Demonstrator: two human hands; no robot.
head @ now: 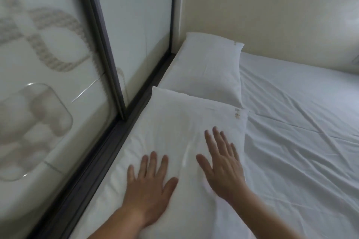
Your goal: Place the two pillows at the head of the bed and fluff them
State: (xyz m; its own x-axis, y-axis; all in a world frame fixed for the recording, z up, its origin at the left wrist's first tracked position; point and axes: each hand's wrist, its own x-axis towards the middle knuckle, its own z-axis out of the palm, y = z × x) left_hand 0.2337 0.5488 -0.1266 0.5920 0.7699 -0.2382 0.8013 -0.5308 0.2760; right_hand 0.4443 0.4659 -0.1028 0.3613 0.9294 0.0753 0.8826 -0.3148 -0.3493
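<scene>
Your left hand (149,182) lies flat on the near pillow (174,132), fingers spread wide and holding nothing. Your right hand (223,165) is open too, palm down on the same pillow by its right edge. It looks a bit blurry, so you cannot tell how hard it presses. Both arms are cut off at the bottom of the view.

The far pillow (206,68) sits just past the near one, in the corner by the wall (272,6). The two pillows touch. Each has a small tag at a right corner, too small to read. Both lie along the left side of the bed (301,122), next to a glass door (58,44) with a dark frame. The sheet is white and wrinkled. The bed runs out of view on the right.
</scene>
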